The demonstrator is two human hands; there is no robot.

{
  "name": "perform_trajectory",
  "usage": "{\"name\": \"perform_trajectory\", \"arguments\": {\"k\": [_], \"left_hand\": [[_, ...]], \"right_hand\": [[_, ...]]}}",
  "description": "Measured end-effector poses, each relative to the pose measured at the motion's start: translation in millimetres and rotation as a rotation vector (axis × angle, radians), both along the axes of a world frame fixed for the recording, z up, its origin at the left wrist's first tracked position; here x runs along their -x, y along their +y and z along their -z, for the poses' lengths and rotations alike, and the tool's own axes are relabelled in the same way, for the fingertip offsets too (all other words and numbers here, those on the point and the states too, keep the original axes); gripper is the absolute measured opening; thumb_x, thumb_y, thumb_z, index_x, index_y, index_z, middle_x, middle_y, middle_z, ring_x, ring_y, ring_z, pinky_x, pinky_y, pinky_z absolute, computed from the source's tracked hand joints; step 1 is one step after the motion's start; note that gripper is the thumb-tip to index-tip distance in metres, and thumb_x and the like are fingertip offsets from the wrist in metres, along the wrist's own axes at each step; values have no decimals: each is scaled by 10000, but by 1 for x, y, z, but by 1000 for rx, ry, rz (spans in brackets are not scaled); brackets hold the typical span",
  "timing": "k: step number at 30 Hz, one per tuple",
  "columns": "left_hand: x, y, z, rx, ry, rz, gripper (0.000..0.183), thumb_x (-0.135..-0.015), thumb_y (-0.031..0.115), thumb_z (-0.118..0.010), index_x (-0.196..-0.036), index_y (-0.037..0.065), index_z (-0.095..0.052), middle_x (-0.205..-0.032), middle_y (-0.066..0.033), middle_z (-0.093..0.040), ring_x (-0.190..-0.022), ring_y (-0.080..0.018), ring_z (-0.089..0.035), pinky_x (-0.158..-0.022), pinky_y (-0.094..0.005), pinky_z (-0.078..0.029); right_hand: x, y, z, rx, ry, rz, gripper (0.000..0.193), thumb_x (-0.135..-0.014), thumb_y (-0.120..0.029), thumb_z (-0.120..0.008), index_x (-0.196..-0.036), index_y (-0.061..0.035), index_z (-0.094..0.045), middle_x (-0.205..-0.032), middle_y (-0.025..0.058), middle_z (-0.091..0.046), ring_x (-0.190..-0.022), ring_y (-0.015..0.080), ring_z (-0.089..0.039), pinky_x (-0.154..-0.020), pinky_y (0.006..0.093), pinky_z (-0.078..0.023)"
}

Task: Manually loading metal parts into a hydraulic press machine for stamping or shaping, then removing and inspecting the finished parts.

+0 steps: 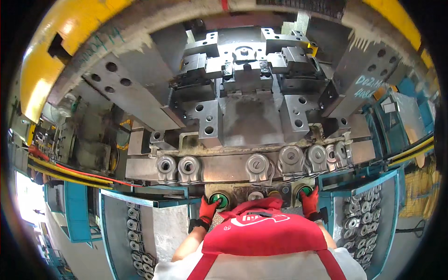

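My left hand [208, 209], in a red glove, rests at the left green push button [219, 201] on the front of the press. Its thumb reaches onto the button, and nothing is held. My right hand [309, 203], gloved in red too, is at the right green push button [305, 191], with one finger pointing up along the side and the palm free. Past the hands, several round metal parts with ringed ends line the steel ledge [219, 168]. Two with open centres, like this metal part [189, 166], sit at the left; others stand at the middle and right.
Beyond the ledge is the press's die tooling [247, 77] with steel blocks on both sides. Blue-framed bins holding stacked metal parts flank me, the left bin [106, 224] and the right bin [391, 228]. Yellow rails [70, 175] run along the side.
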State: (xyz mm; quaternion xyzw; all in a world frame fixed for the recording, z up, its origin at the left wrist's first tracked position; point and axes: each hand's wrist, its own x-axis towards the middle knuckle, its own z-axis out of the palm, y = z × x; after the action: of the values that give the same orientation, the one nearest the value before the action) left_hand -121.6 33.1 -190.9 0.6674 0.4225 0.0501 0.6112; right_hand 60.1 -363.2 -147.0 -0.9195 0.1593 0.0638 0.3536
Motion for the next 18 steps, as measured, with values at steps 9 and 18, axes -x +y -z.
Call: {"name": "perform_trajectory", "arguments": {"k": [9,18], "left_hand": [[-4,-7,-14,3,115,-73,837,-639,244,-773,-1290,-12,-315,-1193,-161,-519,-1098,-235,-503,-914,-307,-392],[-1,-1,-4,-106,94,11,840,-639,309,-765,-1275,-20,-327,-1190,-190,-514,-1112,-266,-500,-922,-341,-388]], "right_hand": [[1,-2,3,-66,-72,-40,911,-681,-306,-708,-1356,-3,-176,-1239,271,-362,-1142,394,-373,-975,420,-300],[-1,-1,0,-42,-20,-30,939,-683,-359,-701,-1358,10,-163,-1261,281,-352,-1169,392,-358,-979,408,-302]]}}
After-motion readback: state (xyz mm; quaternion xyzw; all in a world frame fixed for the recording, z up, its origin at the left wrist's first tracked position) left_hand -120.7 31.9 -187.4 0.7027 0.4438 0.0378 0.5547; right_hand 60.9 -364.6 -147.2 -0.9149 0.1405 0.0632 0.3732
